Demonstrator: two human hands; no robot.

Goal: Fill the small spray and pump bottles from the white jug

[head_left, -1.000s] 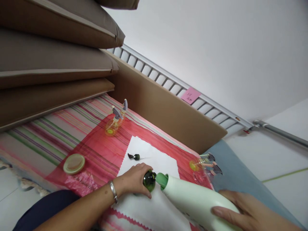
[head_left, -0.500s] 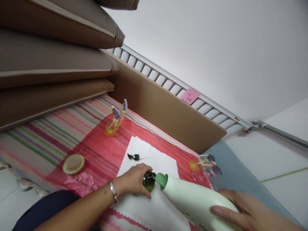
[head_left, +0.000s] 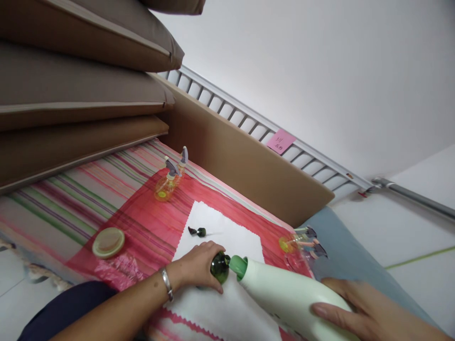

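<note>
My left hand (head_left: 202,266) is wrapped round a small dark green bottle (head_left: 220,268), whose open neck points right. In my right hand (head_left: 359,305) lies a large pale green bottle (head_left: 284,293), tilted, its green flip cap (head_left: 238,266) right at the small bottle's mouth. Whether liquid is flowing I cannot make out. Beneath both is a white cloth (head_left: 227,222) with a zigzag edge. On that cloth rests a dark green pump head (head_left: 199,232) with a thin clear tube, just beyond my left hand.
Two yellowish spray bottles (head_left: 164,188) stand at the back left, and more spray bottles (head_left: 288,244) are at the right. A round pale green lid or dish (head_left: 108,242) sits at left beside crinkled pink wrapping (head_left: 122,272). Stacked cushions (head_left: 81,85) rise at upper left.
</note>
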